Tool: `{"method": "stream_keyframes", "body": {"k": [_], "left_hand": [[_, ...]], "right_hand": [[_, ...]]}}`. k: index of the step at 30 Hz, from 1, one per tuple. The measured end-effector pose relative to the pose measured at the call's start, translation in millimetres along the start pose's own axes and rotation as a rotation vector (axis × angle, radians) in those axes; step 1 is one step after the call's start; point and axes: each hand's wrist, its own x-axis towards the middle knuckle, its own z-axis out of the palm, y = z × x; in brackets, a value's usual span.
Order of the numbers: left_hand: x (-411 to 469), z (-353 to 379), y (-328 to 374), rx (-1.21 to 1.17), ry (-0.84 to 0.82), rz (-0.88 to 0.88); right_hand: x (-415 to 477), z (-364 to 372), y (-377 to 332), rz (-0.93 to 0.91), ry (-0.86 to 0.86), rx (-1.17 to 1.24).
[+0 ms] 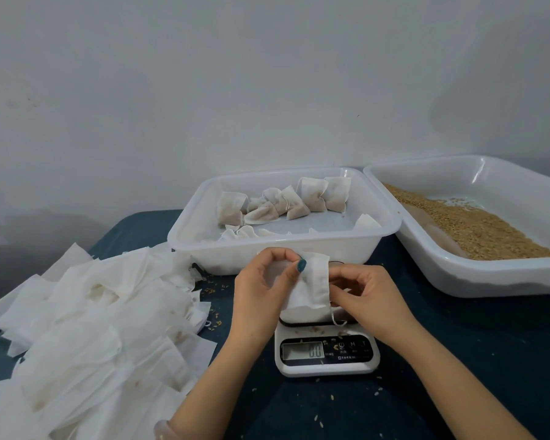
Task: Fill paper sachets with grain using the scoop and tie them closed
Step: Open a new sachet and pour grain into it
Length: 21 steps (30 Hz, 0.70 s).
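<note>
Loose heap of empty sachets [86, 319] on the dark worktop [458, 360], left side. Left hand [261, 290] pinches one sachet [311, 284] by its top, above the digital scale [327, 354]. Right hand [362, 296], fingers curled, pinches the sachet's right edge. Behind: white tray [223, 258] of filled sachets [299, 198]. Far right: grain tray [458, 271].

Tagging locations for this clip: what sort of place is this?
Probably a small hand-packing bench: a digital scale, a tub of loose grain, and a pile of empty paper sachets.
</note>
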Motion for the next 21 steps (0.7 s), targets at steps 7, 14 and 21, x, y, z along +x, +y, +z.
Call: {"method": "stream_keyframes", "body": {"k": [7,14,21], "left_hand": [[3,-8,3,0.219,-0.003,0.171],[4,-19,-1,0.857,-0.327,0.490],[1,-14,-1,1.036,-0.280,0.593]], "right_hand": [[1,-2,5,0.055,-0.028,-0.094],[4,-5,16,-0.137,0.012,-0.422],[0,-2,11,-0.309,0.020,-0.598]]}}
